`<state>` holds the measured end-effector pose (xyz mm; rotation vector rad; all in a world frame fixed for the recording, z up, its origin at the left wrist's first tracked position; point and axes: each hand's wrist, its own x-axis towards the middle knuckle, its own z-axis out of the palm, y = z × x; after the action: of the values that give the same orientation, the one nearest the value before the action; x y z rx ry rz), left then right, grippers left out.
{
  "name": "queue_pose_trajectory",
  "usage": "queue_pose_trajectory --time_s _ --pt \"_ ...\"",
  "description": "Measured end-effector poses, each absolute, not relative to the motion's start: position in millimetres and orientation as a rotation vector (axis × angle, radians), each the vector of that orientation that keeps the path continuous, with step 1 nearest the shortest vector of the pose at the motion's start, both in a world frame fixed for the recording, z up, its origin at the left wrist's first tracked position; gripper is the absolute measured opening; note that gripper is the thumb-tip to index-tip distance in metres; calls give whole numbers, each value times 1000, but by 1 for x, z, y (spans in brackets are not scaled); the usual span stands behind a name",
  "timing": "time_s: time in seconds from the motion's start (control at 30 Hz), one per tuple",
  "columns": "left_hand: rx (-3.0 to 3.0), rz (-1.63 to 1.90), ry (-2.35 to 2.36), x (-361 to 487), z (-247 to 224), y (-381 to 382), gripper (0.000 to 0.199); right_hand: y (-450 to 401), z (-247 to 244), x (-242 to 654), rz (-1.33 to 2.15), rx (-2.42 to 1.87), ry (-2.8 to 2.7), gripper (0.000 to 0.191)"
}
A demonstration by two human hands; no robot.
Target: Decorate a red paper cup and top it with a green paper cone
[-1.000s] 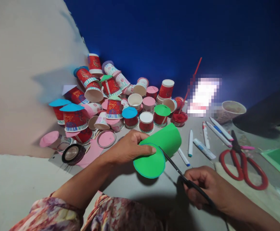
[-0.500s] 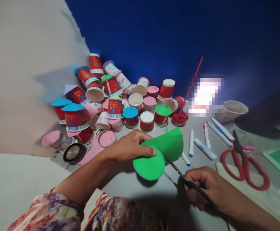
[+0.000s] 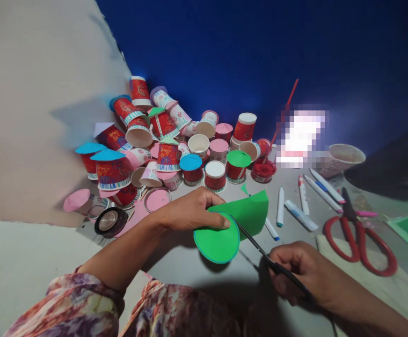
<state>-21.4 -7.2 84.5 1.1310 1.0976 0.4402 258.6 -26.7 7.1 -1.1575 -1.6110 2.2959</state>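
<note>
Cutting green paper (image 3: 225, 229) — scissors (image 3: 260, 250) at edge

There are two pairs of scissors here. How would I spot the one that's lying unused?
Start at the heap of red paper cups against the blue wall, then follow the row of marker pens rightwards. Just past them the red-handled scissors lie flat on the table. Their thick red loops set them apart from the slim black scissors in the right hand, cutting green paper.
</note>
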Motion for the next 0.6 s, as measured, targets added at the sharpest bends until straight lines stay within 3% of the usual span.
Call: queue_pose_trajectory --time_s 0.6 --pt "1285 286 1057 -23 84 -1 17 -26 1 263 2273 -1114 -1708 18"
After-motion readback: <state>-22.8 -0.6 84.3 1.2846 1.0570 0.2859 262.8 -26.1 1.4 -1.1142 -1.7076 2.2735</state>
